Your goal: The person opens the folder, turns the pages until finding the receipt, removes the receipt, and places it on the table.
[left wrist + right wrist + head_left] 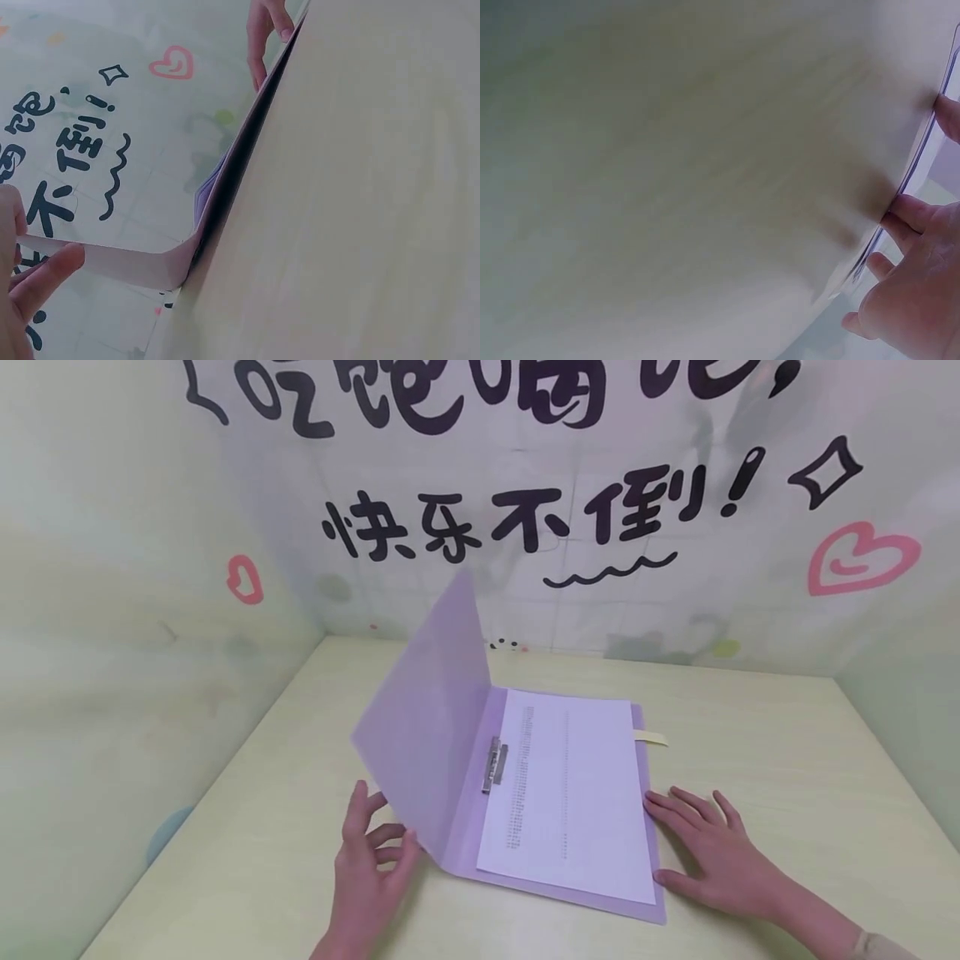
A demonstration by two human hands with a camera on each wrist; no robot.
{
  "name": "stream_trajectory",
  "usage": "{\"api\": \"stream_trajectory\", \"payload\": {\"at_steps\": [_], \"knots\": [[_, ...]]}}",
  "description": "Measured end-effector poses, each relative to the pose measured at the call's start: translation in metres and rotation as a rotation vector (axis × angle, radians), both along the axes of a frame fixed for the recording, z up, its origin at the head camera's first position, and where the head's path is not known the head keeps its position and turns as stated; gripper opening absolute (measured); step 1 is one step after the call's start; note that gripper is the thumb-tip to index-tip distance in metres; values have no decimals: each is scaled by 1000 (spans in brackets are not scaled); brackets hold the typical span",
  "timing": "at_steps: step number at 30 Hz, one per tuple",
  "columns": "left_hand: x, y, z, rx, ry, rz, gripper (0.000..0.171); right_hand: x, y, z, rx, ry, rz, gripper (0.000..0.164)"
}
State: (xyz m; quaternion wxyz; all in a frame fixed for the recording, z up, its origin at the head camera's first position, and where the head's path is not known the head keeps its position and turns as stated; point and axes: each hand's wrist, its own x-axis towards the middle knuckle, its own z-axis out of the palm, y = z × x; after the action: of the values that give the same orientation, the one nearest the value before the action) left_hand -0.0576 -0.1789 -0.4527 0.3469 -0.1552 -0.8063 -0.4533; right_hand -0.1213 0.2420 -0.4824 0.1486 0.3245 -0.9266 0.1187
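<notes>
A light purple clip folder (468, 852) lies on the table with its front cover (427, 718) raised and leaning to the left. Inside it is a white printed sheet (592, 793) beside a metal clip (492, 766) along the spine. My left hand (371, 860) holds the near edge of the raised cover, thumb and fingers on its two sides. In the left wrist view, fingers (49, 277) of that hand show at the cover's edge. At the folder's right side, my right hand (708, 856) touches the edge with its fingertips and thumb, fingers spread and gently bent.
A pale yellow tab (651, 738) sticks out from the folder's right edge. The light wooden table (285, 777) is bounded by a back wall (525, 610) with black lettering and pink hearts, plus side walls left and right.
</notes>
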Motion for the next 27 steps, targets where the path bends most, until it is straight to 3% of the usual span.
{"api": "stream_trajectory", "payload": {"at_steps": [5, 10, 17, 20, 27], "knots": [[3, -5, 0, 18, -35, -11, 94, 0, 1, -2, -2, 8, 0, 82], [2, -11, -2, -1, 6, -19, 99, 0, 1, -5, 0, 8, -2, 82], [3, -17, 1, 42, -41, 39, 102, -1, 1, -5, 8, 7, -14, 82], [3, -18, 4, 117, -123, 89, 106, -1, 0, -5, 14, 17, -22, 81], [0, -28, 11, 270, -438, 234, 119, 2, -4, -3, 24, 45, -30, 79]]}}
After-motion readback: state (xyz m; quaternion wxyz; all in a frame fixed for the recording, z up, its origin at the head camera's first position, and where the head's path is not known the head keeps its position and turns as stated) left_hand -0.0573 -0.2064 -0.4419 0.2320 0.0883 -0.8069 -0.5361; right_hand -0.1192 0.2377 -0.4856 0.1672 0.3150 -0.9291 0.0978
